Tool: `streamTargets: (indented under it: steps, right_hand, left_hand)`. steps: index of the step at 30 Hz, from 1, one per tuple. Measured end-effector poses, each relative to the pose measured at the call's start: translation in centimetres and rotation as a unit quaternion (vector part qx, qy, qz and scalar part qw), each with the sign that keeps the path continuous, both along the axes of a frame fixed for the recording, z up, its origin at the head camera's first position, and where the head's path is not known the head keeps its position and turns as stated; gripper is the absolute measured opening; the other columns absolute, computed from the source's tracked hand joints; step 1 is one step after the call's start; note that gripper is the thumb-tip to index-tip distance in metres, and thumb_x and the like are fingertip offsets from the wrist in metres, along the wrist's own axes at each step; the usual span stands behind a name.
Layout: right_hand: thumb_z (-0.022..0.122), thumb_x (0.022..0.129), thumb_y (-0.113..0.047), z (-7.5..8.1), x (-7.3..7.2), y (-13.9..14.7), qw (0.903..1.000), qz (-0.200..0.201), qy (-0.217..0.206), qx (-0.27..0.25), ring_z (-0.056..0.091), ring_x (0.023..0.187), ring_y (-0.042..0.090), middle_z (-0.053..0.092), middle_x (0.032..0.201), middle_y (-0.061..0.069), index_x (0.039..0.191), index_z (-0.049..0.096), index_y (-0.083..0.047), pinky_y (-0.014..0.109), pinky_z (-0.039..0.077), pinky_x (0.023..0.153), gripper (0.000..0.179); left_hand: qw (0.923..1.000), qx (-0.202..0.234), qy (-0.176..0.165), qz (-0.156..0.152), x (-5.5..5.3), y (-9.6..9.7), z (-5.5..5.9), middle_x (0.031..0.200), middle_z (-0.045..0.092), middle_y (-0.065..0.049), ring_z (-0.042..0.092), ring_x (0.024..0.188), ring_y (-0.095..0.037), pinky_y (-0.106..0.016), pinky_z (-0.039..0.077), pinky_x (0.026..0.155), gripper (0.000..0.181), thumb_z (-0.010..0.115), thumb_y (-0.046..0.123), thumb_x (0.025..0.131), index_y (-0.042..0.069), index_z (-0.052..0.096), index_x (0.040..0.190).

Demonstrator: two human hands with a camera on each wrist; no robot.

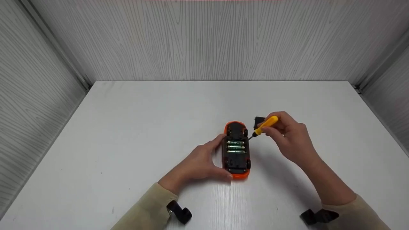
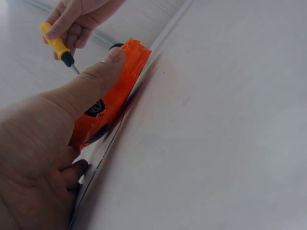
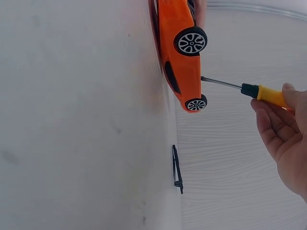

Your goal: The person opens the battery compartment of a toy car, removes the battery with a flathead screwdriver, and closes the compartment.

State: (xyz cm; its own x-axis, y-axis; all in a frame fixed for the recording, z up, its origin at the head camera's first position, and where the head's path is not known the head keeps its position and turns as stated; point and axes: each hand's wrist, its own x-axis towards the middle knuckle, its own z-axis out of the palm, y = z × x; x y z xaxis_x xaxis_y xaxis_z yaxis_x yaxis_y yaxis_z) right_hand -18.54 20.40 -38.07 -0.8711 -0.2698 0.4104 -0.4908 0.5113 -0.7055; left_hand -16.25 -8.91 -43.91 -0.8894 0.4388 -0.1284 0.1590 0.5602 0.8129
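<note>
Right hand (image 1: 292, 137): fingers pinched on the screwdriver's (image 1: 268, 122) yellow handle, shaft angled down so the tip reaches the underside edge by the battery bay; can't confirm contact. Left hand (image 1: 199, 162): thumb and fingers clamped on the orange toy car (image 1: 237, 163), probably to stop it sliding. Car's wheels-up on the table (image 1: 143, 127), which exposes the batteries (image 1: 235, 147). Black piece (image 1: 258, 121), likely the bay cover, sits just beside, out of the way.

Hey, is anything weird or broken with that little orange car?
The orange car is upside down, its batteries uncovered: odd, since cars normally sit wheels-down. A black piece, maybe the battery cover, lies apart near the right hand. Nothing looks plainly broken or spilled.
</note>
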Motion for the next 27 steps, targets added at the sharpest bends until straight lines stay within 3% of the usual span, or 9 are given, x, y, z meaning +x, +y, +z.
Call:
streamTargets:
  steps: [14, 27]
  right_hand:
    - [0.075, 0.099, -0.006, -0.25, -0.27, 0.12, 0.9998, 0.001, -0.017, -0.011, 0.074, 0.087, 0.022, 0.079, 0.104, 0.005, 0.12, 0.063, 0.0, 0.017, 0.058, 0.078, 0.025]
    - [0.074, 0.101, -0.009, -0.08, -0.35, 0.3, 0.9995, -0.003, -0.027, -0.012, 0.074, 0.088, 0.022, 0.078, 0.106, 0.005, 0.121, 0.063, -0.001, 0.018, 0.059, 0.08, 0.024]
  left_hand:
    - [1.0, -0.006, 0.002, -0.002, 0.0, 0.2, 0.18, 0.166, 0.041, -0.001, 0.038, 0.151, -0.015, -0.038, 0.032, 0.123, 0.132, 0.1, 0.05, 0.066, 0.029, 0.023, 0.171]
    - [1.0, -0.001, 0.002, -0.004, -0.15, 0.26, 0.08, 0.167, 0.04, 0.001, 0.036, 0.152, -0.014, -0.038, 0.031, 0.123, 0.133, 0.101, 0.048, 0.066, 0.031, 0.022, 0.171]
